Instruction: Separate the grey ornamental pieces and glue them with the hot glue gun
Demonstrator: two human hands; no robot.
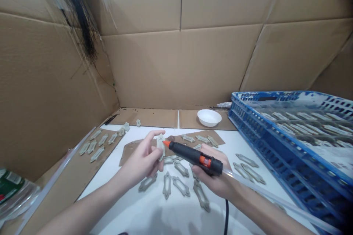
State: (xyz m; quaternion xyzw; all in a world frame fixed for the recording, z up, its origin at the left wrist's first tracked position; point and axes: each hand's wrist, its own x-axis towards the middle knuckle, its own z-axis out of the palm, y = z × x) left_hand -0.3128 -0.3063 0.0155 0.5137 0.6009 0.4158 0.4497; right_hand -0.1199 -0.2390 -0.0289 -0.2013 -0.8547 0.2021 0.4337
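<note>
While cardboard walls (46, 80) box in the far left of the view, a green plastic-wrapped packet (13, 191) sits low in the corner, and next to it a cardboard strip (96, 147) carries a neat line of grey-beige frame-shaped pieces (96, 154) lying flat, with two more standing near the back edge. Moving right, here's the left hand (139, 163), closed in a pinch, its fingers (154, 136) gripping one small frame-shaped piece (160, 147) upright above the white desk (242, 154)! Right up against that piece is the orange tip of a black pen-shaped applicator (194, 158), held firmly in the closed right hand (212, 178), with a clear tube (275, 198) trailing off toward the lower right and a black cable (226, 216) dropping below. Under the hands, more frame-shaped pieces are scattered across the desk and over a brown cardboard sheet (217, 136). Behind them sits a small white bowl (209, 117), and further right, a few loose pieces lie beside a big blue plastic crate (289, 154) holding rows of the same pieces.
</note>
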